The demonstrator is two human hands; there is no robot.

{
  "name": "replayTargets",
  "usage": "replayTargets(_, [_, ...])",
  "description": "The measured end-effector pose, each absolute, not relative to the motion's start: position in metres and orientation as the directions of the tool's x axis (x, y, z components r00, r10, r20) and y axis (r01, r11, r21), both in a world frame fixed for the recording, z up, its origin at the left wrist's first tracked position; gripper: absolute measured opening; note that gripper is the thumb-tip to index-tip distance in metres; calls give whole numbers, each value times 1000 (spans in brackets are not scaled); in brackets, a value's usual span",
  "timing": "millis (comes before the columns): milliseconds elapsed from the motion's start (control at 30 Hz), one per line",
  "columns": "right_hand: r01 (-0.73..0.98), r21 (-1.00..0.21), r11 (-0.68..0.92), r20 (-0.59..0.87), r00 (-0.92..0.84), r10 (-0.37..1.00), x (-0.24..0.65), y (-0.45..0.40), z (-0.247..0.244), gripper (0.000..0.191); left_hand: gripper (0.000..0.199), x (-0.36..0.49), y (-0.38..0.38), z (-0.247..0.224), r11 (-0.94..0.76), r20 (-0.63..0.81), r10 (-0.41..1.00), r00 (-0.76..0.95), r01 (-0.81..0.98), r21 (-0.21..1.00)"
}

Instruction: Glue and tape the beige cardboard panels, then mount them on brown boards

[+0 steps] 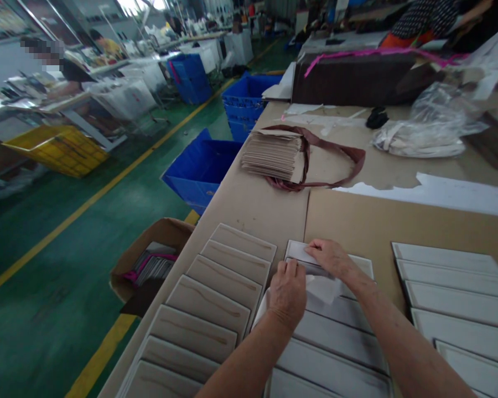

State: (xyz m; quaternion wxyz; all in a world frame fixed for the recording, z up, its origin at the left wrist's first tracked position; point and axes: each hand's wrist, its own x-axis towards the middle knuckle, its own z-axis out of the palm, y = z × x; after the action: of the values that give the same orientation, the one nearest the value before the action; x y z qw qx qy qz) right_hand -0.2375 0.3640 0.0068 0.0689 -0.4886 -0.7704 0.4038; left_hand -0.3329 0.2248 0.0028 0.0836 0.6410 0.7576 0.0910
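Overlapping pale rectangular panels [336, 337] run down the table in a middle row. At that row's far end, my right hand [326, 255] pinches at the top panel's surface, its fingertips pressed together. My left hand [288, 287] is closed just nearer and to the left, beside a loose white sheet [324, 288] that lies between the hands over the panels. What its curled fingers hold is hidden. To the left lies a row of beige panels [209, 301] with brown streaks. Another row of pale panels [452, 293] lies on the right.
Farther along the table [265, 204] are a stack of beige pieces [271, 155], a brown strap loop [351, 152] and a plastic bag [423, 135]. A cardboard box [124, 276] and blue bins [203, 171] stand left of the table. People are in the background.
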Motion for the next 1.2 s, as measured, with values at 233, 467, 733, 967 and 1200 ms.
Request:
replayTargets(233, [778,-576,250,-333,-503,798,-239,368,8,23,17,-332,224,0,159,2,987,-163,965,210])
replayTargets(467, [786,-568,245,-359,-504,786,-241,368,8,24,16,-333,223,-1,175,1,984,-178,970,168])
replayTargets(733, [785,-544,298,-336,-529,779,-240,371,4,25,18,-334,228,1,153,-69,987,-144,975,160])
replayTargets(967, [768,-593,242,-335,-509,793,-239,373,3,21,21,-336,232,2,143,-132,984,-122,976,164])
replayTargets(1200, [587,-807,-68,-429,-502,751,-154,372,21,33,24,-338,234,1,133,-124,986,-114,979,157])
